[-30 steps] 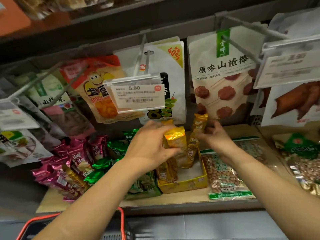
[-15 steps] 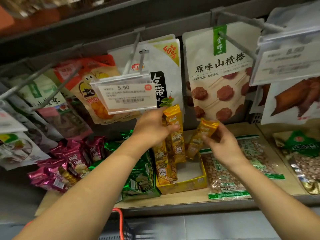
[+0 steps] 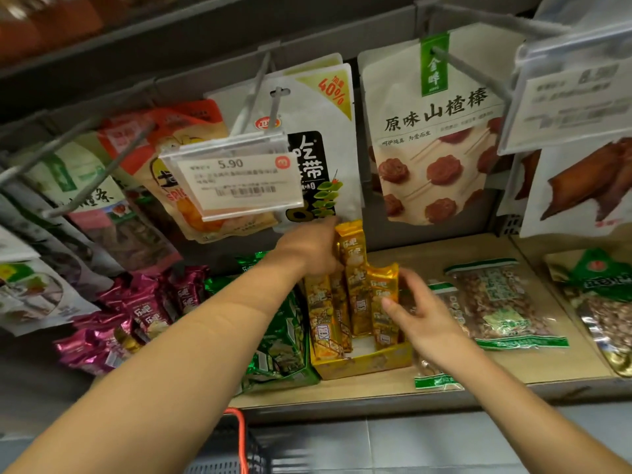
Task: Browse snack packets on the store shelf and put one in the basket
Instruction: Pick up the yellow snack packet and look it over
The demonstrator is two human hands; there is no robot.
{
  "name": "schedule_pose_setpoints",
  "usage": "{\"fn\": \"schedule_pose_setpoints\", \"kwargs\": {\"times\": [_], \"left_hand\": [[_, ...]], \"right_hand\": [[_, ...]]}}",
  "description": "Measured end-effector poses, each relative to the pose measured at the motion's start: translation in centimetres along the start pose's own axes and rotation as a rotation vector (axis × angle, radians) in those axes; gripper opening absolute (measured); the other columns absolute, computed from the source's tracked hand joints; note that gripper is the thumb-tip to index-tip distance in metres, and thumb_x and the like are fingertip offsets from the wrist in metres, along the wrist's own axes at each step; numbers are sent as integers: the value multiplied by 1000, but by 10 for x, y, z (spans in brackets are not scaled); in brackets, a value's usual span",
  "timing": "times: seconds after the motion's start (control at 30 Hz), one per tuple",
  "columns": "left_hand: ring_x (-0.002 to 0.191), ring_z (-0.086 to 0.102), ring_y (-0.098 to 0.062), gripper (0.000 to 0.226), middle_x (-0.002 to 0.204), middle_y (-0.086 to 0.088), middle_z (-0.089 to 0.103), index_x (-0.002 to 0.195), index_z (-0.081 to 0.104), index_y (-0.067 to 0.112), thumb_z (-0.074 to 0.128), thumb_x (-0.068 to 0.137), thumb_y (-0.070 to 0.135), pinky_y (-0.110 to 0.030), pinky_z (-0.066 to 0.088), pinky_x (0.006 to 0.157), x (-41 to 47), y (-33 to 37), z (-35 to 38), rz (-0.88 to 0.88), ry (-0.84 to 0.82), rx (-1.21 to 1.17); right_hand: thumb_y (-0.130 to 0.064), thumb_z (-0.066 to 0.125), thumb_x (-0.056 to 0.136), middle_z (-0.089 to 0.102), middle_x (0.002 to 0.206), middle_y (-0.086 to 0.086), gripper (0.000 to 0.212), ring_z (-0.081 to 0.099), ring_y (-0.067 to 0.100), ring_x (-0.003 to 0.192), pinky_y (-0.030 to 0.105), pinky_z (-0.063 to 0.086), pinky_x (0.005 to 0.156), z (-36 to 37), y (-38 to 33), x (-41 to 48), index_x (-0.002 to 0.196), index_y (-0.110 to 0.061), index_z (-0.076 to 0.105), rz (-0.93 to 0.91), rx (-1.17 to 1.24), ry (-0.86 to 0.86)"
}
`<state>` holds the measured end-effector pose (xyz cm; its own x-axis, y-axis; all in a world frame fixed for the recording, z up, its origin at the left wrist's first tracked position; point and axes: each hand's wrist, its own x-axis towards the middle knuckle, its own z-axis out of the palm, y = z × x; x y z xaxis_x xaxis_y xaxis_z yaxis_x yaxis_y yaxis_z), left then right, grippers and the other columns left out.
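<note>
A yellow display box (image 3: 362,364) on the wooden shelf holds several upright gold snack packets. My left hand (image 3: 309,249) grips the tallest gold packet (image 3: 352,265), which stands higher than the others. My right hand (image 3: 422,313) pinches a second gold packet (image 3: 383,302) by its right edge, with its lower end down in the box. A corner of the basket (image 3: 236,446), dark mesh with an orange rim, shows at the bottom edge below my left forearm.
Green packets (image 3: 280,343) and pink packets (image 3: 136,313) lie left of the box, clear nut bags (image 3: 502,302) to its right. Hanging bags on metal hooks and a price tag (image 3: 236,181) reading 5.90 hang above the hands. The shelf lip (image 3: 410,398) runs along the front.
My right hand has lowered its gold packet from a tilted hold into the box, upright beside the others. My left hand keeps holding the tall packet in about the same place.
</note>
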<state>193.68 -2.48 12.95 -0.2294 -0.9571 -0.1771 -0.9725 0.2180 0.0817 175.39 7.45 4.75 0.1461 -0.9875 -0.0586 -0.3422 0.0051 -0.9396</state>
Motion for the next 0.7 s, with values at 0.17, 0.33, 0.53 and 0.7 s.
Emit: {"fn": "schedule_pose_setpoints", "kwargs": {"times": [0.17, 0.33, 0.53, 0.7], "left_hand": [[125, 50, -21, 99, 140, 0, 50, 144, 36, 23, 90, 62, 33, -30, 44, 98, -1, 0, -21, 46, -306, -15], [138, 35, -30, 138, 156, -5, 25, 152, -1, 33, 93, 52, 40, -39, 40, 103, -18, 12, -21, 87, -445, 307], [51, 32, -8, 133, 63, 12, 36, 148, -1, 41, 90, 52, 48, -25, 26, 44, -37, 17, -8, 252, -187, 509], [68, 59, -20, 112, 81, 4, 64, 143, 16, 41, 84, 55, 53, -24, 25, 52, -46, 6, -9, 263, 86, 517]], "right_hand": [[-27, 65, 91, 61, 127, -6, 52, 56, 16, 118, 45, 45, 103, 15, 25, -9, 138, -27, 43, 22, -91, -22], [-28, 69, 88, 65, 115, -7, 48, 58, 11, 104, 30, 46, 92, 26, 38, -14, 131, -26, 49, -13, -153, 100], [-14, 69, 88, 64, 109, -11, 40, 62, 6, 103, 21, 50, 86, 26, 37, -7, 118, -32, 51, 111, 159, 139], [-3, 65, 88, 63, 114, -8, 39, 60, 7, 106, 32, 49, 94, 14, 30, -5, 110, -33, 52, 170, 478, 123]]}}
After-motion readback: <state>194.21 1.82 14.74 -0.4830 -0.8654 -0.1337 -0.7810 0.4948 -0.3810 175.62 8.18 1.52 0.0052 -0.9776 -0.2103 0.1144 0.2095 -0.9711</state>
